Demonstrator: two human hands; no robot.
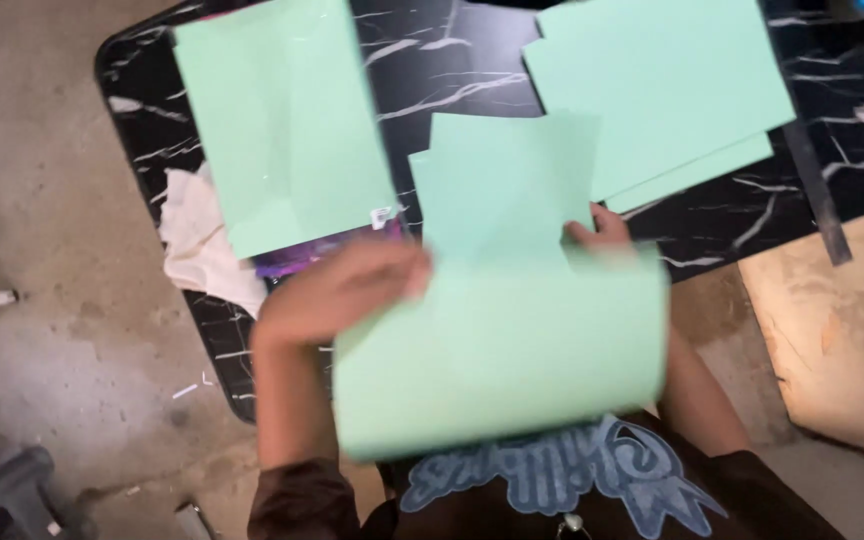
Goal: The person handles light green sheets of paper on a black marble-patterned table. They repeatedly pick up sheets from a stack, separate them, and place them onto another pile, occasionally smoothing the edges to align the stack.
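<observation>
Over the black table (452, 70), left hand (337, 290) and right hand (602, 232) both grip the green sheet (502, 350); I'd line up the edges before creasing.

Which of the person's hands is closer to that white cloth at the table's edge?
The left. The left hand grips the near edge of a green sheet just right of the white cloth. The right hand is farther right, mostly behind that sheet.

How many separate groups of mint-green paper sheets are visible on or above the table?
4. One stack lies on the table's left, one stack at its right, one sheet at the centre, and one curled sheet is held in both hands. Stacks may hide further sheets.
</observation>
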